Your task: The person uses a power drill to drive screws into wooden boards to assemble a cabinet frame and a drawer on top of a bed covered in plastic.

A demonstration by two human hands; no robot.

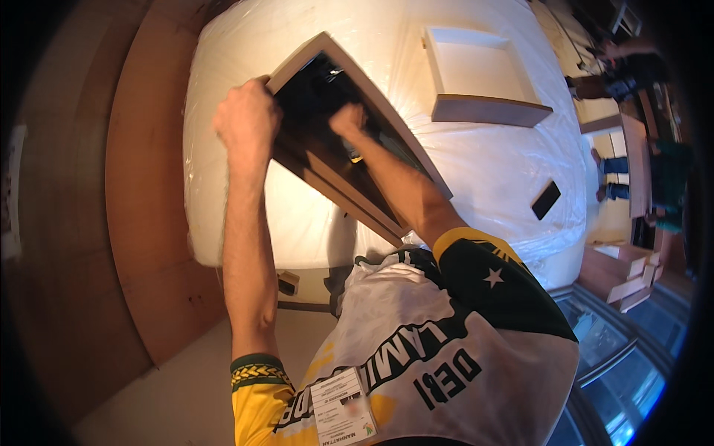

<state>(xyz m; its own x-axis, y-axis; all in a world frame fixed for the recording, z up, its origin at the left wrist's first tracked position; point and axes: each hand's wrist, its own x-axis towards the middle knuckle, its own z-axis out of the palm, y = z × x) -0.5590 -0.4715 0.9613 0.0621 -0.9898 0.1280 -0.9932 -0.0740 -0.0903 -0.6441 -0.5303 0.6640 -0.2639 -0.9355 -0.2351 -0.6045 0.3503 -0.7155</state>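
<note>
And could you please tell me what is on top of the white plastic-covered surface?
A drawer and a dark phone lie on it. The left hand holds a wooden frame whose dark panel hides part of the surface; whether the frame touches it cannot be seen.

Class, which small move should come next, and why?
Perhaps shift the right hand to the right edge of the wooden frame: the left hand is at its left edge, while the right is over the dark panel, so support looks one-sided.
</note>
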